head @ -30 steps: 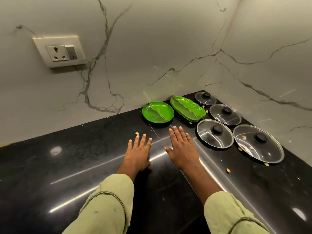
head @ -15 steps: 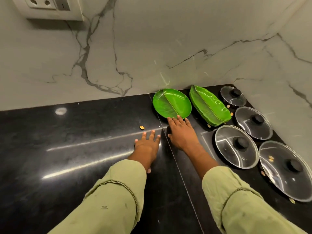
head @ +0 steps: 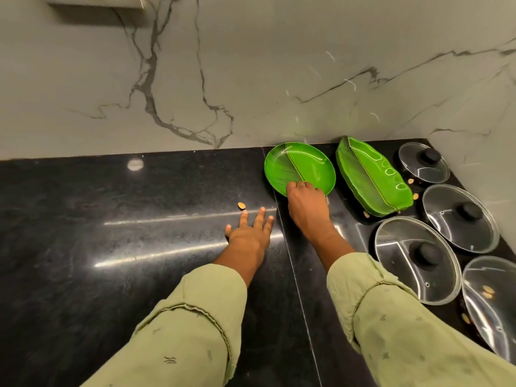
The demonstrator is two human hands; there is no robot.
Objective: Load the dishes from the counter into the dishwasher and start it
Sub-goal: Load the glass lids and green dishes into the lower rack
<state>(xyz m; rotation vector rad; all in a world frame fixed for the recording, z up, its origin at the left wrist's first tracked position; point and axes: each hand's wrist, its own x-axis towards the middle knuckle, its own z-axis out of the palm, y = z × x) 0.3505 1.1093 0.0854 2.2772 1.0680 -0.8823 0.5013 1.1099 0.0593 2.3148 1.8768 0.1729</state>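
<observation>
A round green plate (head: 303,163) with a leaf pattern lies on the black counter (head: 111,247) against the marble wall. My right hand (head: 307,205) is at its near rim, fingers curled over the edge and gripping it. To the plate's right lies a long green leaf-shaped platter (head: 371,180). Several glass lids with black knobs lie further right, the nearest one (head: 402,261) just right of my right forearm. My left hand (head: 248,233) rests flat on the counter with fingers spread, left of the plate, holding nothing.
Small tan seeds or crumbs are scattered on the counter, one (head: 241,205) just ahead of my left fingertips, others near the platter and lids. Marble walls close off the back and the right side. A wall socket's lower edge (head: 95,2) shows at top left.
My right hand has moved forward from the counter onto the round plate's near rim and curled its fingers there. The left hand stayed flat. The view has tilted down and closer.
</observation>
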